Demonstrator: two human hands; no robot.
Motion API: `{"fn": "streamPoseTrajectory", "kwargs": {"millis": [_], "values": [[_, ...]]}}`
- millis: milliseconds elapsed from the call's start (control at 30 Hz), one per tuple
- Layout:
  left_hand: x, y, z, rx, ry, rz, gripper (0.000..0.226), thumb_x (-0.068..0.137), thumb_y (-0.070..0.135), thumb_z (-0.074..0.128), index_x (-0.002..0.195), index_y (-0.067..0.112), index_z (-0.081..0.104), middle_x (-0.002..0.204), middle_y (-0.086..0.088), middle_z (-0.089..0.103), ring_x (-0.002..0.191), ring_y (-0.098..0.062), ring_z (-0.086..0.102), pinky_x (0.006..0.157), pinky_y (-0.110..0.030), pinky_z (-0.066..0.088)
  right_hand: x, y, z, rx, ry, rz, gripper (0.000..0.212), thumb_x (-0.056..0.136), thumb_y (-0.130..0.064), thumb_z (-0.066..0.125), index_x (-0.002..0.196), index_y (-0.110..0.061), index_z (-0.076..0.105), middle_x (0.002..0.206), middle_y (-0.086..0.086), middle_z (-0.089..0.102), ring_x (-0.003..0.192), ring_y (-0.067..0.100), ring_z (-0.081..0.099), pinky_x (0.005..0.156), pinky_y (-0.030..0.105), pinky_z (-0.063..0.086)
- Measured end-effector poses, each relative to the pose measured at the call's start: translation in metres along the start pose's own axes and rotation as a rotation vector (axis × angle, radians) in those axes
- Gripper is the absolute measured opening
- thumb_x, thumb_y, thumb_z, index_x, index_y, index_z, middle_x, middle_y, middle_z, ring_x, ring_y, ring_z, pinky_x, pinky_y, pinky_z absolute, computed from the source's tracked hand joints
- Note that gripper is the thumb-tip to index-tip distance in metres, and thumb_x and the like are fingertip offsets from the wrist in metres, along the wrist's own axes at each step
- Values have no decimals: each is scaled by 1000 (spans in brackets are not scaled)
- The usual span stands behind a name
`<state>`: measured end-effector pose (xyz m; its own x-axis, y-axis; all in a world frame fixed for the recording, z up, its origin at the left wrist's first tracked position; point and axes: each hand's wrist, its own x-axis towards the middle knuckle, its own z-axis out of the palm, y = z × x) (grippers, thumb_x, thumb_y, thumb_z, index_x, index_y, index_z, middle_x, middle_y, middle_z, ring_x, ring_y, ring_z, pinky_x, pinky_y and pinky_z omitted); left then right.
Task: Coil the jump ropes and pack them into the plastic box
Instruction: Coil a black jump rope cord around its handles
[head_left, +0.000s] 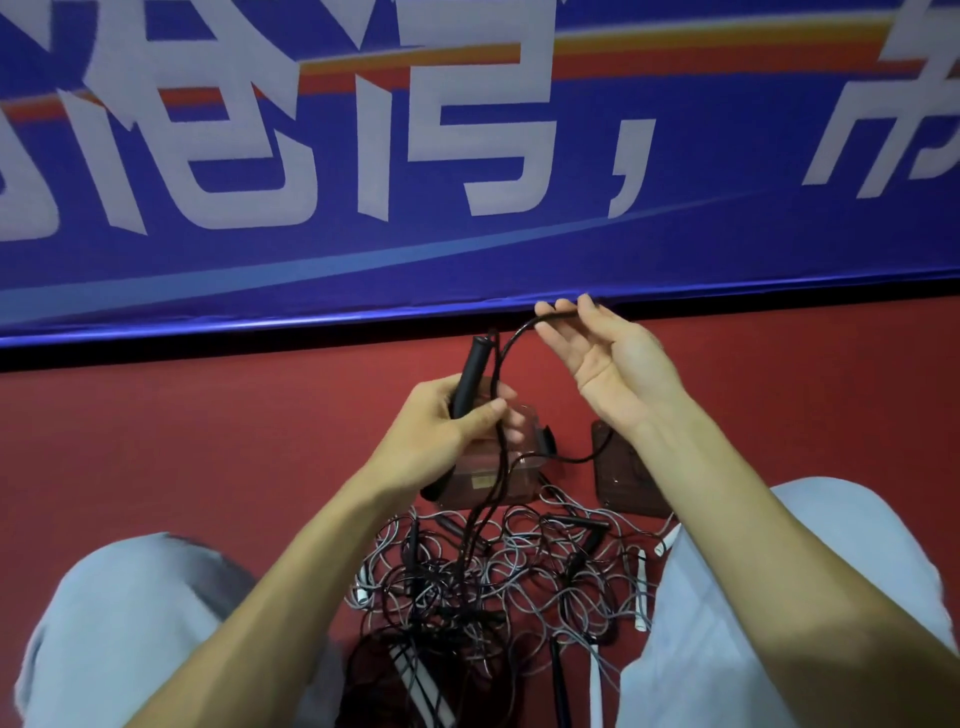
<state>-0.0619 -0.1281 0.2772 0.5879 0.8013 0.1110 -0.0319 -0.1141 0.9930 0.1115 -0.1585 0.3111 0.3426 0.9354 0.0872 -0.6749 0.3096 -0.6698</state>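
Left hand grips a black handle; right hand pinches its rope above the box.

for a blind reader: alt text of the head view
A person's left hand grips a black jump rope handle while the right hand pinches its cord in an arc, above tangled ropes and a clear plastic box on red floor.

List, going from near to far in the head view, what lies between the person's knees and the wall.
tangled jump ropes → plastic box → blue banner
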Motion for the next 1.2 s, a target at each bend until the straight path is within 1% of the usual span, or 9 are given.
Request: {"fn": "streamPoseTrajectory", "kwargs": {"millis": [67,233,367,500,633,767,967,1067,1200], "values": [[1,1,-1,-108,76,-29,9,96,1,54,98,5,62,85,-13,72,75,-18,73,54,-20,54,1,2,1,-30,10,-1,21,100,-1,45,81,-2,55,69,9,69,77,23,73,67,30,60],[3,9,-8,-362,194,-56,10,96,4,55,102,5,63,91,-11,75,87,-24,74,74,-28,59,4,8,-1,-134,15,55,9,99,-5,48,96,-1,56,87,18,69,84,31,72,68,32,59],[6,18,-15,-601,233,-52,13,96,4,53,106,5,61,99,-12,75,94,-24,73,86,-34,57,3,19,-5,-535,-36,96,14,97,-2,49,106,-2,61,96,16,70,84,28,72,69,33,60],[6,24,-21,-832,226,-16,14,94,8,53,106,6,59,97,-10,76,91,-21,74,82,-31,59,-2,35,-10,-1027,-261,153,30,90,10,52,110,-8,64,106,10,71,90,14,67,76,25,56],[6,26,-29,-953,205,39,8,96,12,51,102,10,56,95,-5,75,95,-19,73,87,-31,58,-10,57,-11,-1023,-467,367,28,90,5,60,117,-1,61,110,11,69,95,14,66,85,25,55],[7,24,-35,-1015,237,51,10,100,10,46,101,10,56,98,-7,75,97,-21,72,90,-34,56,-11,66,-6,-1030,-363,307,11,97,2,51,99,-7,57,90,12,69,73,16,67,68,25,59],[11,19,-38,-751,287,39,24,99,10,51,121,5,55,118,-12,69,113,-21,66,93,-38,55,-10,52,-3,-896,-197,167,10,97,2,51,100,-6,55,80,14,67,62,22,68,61,37,61],[9,16,-31,-444,273,-50,20,97,7,54,116,9,60,123,-9,68,117,-17,64,100,-41,50,-8,42,-2,-777,-138,106,10,96,3,51,99,-6,56,79,14,67,62,23,68,61,39,61],[9,8,-20,-154,235,-67,20,95,3,55,108,15,64,112,-3,71,110,-16,66,98,-36,48,-5,23,2,-510,-90,59,14,96,5,46,97,-4,56,77,12,67,64,25,70,57,35,59]]}}
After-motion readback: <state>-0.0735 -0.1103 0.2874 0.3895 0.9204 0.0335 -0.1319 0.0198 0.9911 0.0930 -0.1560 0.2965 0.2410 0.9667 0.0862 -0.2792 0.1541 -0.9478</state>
